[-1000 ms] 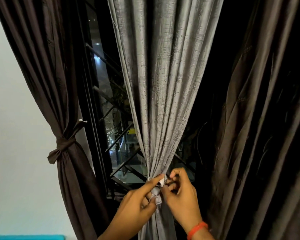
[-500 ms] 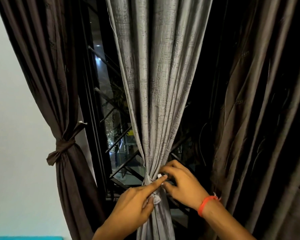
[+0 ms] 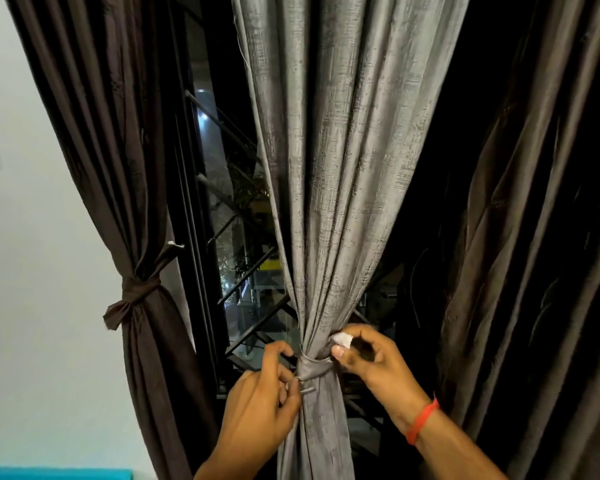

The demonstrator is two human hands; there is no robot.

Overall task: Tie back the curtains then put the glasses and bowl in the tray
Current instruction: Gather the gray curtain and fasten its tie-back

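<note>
Grey curtain (image 3: 340, 188): woven cloth with a soft sheen, crosshatch slub texture, rough-looking along the folds. Grey tie band (image 3: 314, 370) around it: same shiny cloth, pulled smooth. White end (image 3: 342, 340) of the band: matt cloth, pinched in the right hand (image 3: 371, 358). Left brown curtain (image 3: 118, 168): darker cloth, faint satin gloss, smooth pleats, knotted with a matching brown cloth tie (image 3: 136, 292). Right brown curtain (image 3: 534, 237): same glossy brown cloth. Window grille (image 3: 253, 323): dark metal bars, dull finish. Wall (image 3: 32, 271): pale, matt, smooth. Wristband (image 3: 422, 421): orange-red, smooth.
</note>
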